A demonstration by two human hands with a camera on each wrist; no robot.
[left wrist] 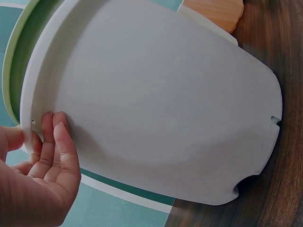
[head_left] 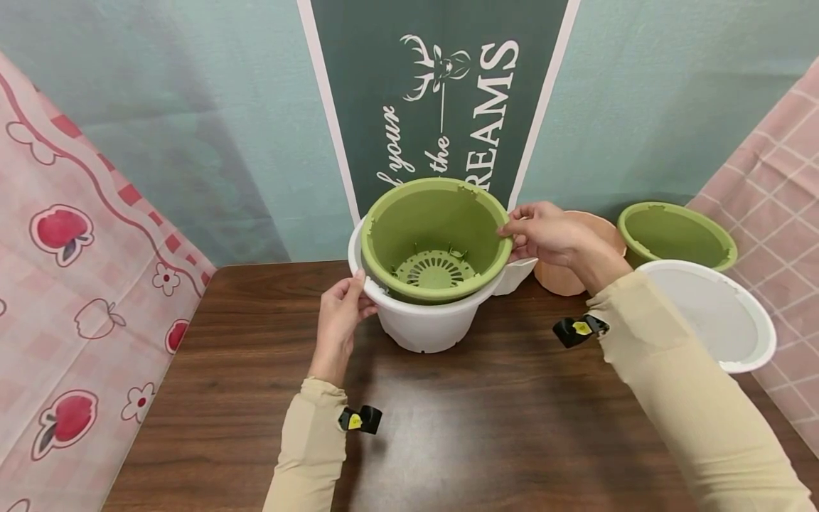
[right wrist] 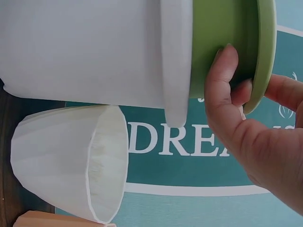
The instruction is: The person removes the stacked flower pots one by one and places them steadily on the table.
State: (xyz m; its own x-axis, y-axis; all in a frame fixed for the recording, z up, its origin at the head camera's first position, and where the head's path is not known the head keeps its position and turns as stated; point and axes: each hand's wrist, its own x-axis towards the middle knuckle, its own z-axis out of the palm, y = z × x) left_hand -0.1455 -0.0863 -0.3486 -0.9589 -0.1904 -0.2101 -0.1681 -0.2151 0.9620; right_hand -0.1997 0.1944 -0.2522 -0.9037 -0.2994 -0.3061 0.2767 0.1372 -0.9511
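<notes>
A green plastic flower pot [head_left: 441, 213] with a slotted bottom sits partly inside a white flower pot [head_left: 425, 331], its rim standing above the white one. My right hand [head_left: 550, 238] pinches the green pot's rim on the right side; the right wrist view shows the fingers beneath that green rim [right wrist: 265, 52]. With thumb and fingers my left hand [head_left: 342, 313] pinches the white pot's rim on the left. In the left wrist view the white pot's side [left wrist: 165, 94] fills most of the picture, with notches at its base.
To the right stand an orange pot [head_left: 557, 277], another green pot [head_left: 678, 235] and a white pot [head_left: 710, 313] with a wide rim. A small white faceted pot [right wrist: 57, 156] is behind the nested pair. The wooden table [head_left: 256, 398] meets cloth-covered walls.
</notes>
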